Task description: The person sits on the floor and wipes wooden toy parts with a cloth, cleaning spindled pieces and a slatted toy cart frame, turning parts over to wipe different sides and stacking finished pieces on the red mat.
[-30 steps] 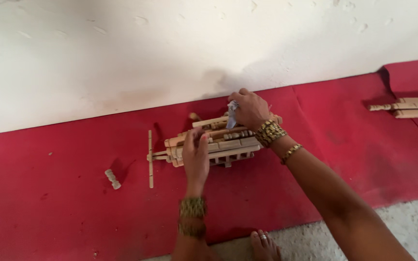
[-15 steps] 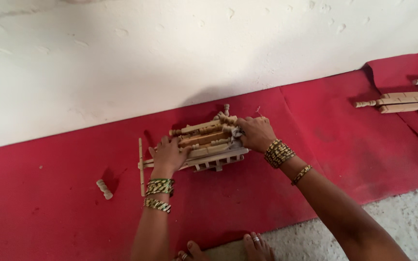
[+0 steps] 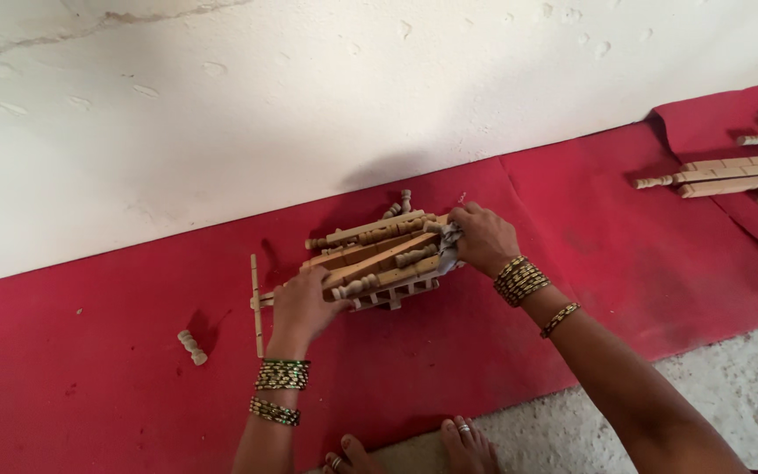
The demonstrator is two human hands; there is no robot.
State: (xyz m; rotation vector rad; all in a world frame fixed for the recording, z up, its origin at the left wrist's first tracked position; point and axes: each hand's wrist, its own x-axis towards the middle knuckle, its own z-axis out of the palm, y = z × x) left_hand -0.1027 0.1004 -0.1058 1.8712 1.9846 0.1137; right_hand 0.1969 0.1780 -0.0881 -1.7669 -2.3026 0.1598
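A small pale wooden frame with turned spindles [image 3: 377,256] lies on the red cloth [image 3: 89,386] close to the white wall. My left hand [image 3: 302,305] grips its left end, beside a thin crosswise stick [image 3: 256,303]. At the frame's right end is my right hand [image 3: 482,239], fingers curled over the wood and a bit of grey cloth. Both wrists wear stacked bangles. The frame's underside is hidden.
One loose turned spindle [image 3: 192,347] lies on the cloth to the left. More wooden slats and spindles [image 3: 730,180] are piled at the far right. My toes [image 3: 414,449] show at the bottom edge, where the cloth meets grey floor [image 3: 747,386].
My left hand has shifted from the top of the frame to its left end. My right hand has come down from above onto the right end. The frame now sits tilted.
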